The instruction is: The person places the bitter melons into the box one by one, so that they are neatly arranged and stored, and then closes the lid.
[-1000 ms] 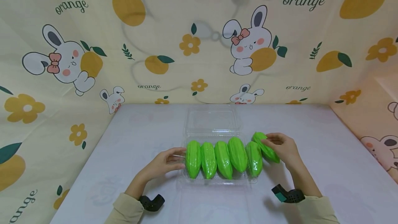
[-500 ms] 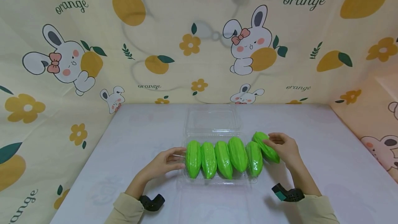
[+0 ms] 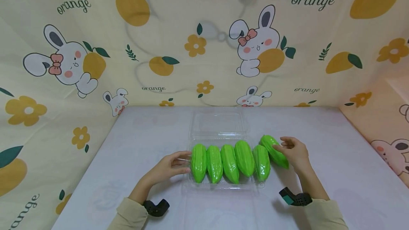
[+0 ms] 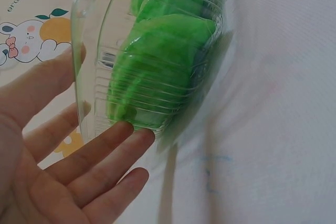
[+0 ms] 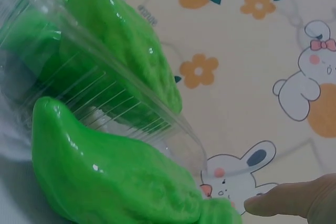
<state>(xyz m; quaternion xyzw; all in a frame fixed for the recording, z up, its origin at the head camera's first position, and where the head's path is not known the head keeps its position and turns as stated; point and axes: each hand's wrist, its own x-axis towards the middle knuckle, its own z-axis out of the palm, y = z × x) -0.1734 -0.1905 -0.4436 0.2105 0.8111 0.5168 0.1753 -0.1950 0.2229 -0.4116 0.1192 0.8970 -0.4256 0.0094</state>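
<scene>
The right hand [image 3: 294,153] rests loose fingers on a green gourd [image 3: 273,150] lying on the table [image 3: 335,173] beside the clear box [image 3: 223,184]. The gourd slants, its far tip pointing up-left. The left hand [image 3: 169,168], flat and open, touches the box's left side.

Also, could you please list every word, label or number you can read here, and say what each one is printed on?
"orange": printed repeatedly on the backdrop cloth, large at top left and top right, small lower down.
Clear plastic box and green gourds: no readable text.
</scene>
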